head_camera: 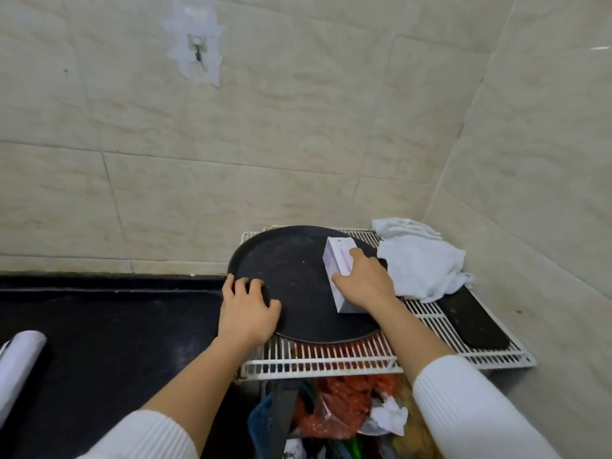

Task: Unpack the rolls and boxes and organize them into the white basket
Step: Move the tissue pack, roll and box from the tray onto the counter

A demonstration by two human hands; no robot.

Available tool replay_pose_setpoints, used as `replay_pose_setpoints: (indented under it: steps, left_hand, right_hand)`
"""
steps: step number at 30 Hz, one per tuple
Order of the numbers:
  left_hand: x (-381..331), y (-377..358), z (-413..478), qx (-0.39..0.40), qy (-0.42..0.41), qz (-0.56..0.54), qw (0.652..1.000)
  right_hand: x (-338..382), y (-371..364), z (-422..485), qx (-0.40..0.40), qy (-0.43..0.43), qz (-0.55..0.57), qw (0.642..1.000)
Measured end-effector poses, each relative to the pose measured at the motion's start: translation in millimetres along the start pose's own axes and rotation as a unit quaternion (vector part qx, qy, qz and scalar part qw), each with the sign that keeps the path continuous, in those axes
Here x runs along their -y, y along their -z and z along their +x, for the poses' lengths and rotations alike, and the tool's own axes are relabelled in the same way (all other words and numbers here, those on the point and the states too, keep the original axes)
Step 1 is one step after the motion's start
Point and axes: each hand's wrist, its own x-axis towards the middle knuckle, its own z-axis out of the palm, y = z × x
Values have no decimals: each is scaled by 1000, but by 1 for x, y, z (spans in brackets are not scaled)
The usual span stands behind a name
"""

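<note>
A pale purple box (337, 260) lies on a round black tray (298, 270) that rests on a white wire rack (331, 359). My right hand (364, 283) is closed around the box's right side. My left hand (246, 309) lies flat on the tray's left rim, fingers spread, holding nothing. A white roll (18, 362) lies on the black counter at the far left edge. No white basket is in view.
A crumpled white cloth (420, 260) sits at the rack's back right corner, a flat black slab (470, 323) beside it. Under the rack is a bin with red bags (341, 405) and paper. Tiled walls close in behind and right; a hook (198, 51) hangs above.
</note>
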Motion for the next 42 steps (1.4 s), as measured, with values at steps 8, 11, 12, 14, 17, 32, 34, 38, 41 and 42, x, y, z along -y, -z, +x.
replay_pose_setpoints:
  steps: [8,11,12,14,17,32,34,38,41,42]
  left_hand:
    - [18,33,2,106,-32,-110,988]
    - [62,54,-18,9,-32,-135,990]
    - [79,60,-25,-4,-13,-126,992]
    - [120,72,-38,-19,29,-100,994]
    - [183,84,-65,-46,87,-65,993]
    - [478,123,-195,-78,341,13,937]
    - [498,122,-192,-37,314,51,947]
    - [514,116,-190,26,296,77,952]
    - [519,112,-197,37,285,86,954]
    - [519,111,-198,38,283,91,954]
  right_hand:
    - [69,-3,-12,-22,92,113,989]
    - [115,-17,-17,-15,139,150,979]
    - [132,-24,-20,-10,156,162,974]
    - [169,-43,-28,1,182,184,966]
    - [218,-84,-49,37,207,208,955]
    - [313,-332,-189,186,92,50,977]
    - [319,-344,-196,170,76,42,982]
    - [325,-356,-210,163,47,13,985]
    - [328,-357,-215,145,42,-10,989]
    - [329,-357,-215,129,48,-23,990]
